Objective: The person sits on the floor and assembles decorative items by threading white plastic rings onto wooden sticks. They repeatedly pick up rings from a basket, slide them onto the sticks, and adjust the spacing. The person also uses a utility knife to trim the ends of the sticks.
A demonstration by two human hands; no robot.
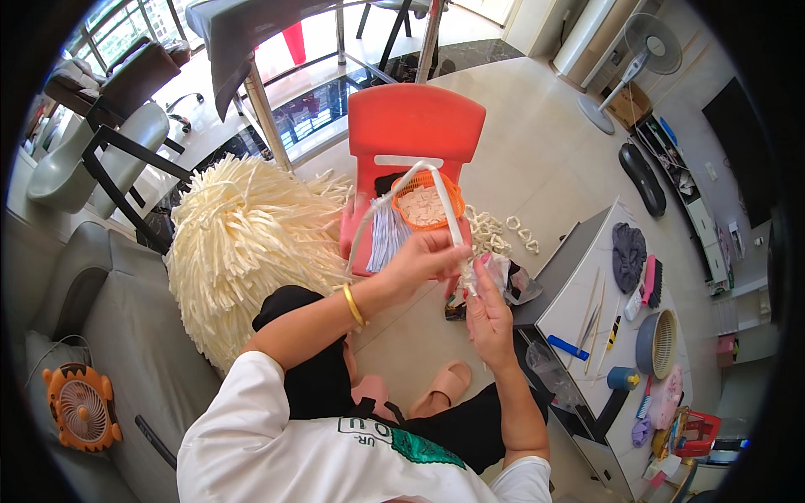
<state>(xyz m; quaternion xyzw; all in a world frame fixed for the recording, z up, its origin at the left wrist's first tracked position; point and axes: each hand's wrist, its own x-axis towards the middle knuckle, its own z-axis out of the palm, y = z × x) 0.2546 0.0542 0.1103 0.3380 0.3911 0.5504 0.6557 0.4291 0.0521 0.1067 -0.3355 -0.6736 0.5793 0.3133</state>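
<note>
A long cream-white soft tube or strip (pixel 448 201) arches up over the red plastic chair (pixel 415 119) and down between my hands. My left hand (pixel 431 254) pinches it with thumb and fingers. Just below and to the right, my right hand (pixel 490 314) holds its lower part, which looks bunched; the fingers partly hide it. On the chair seat lie an orange plastic basket (pixel 402 185) of small pale pink pieces (pixel 426 206) and a bundle of pale bluish strips (pixel 386 236). A large heap of cream strips (pixel 245 232) stands left of the chair.
Cream loops (pixel 487 232) lie on the floor right of the chair, near a plastic bag (pixel 519 286). A low table (pixel 569 314) at the right bears sticks, a brush and a grey basket (pixel 648 352). A grey sofa (pixel 151 314) and orange fan (pixel 83 409) are at the left.
</note>
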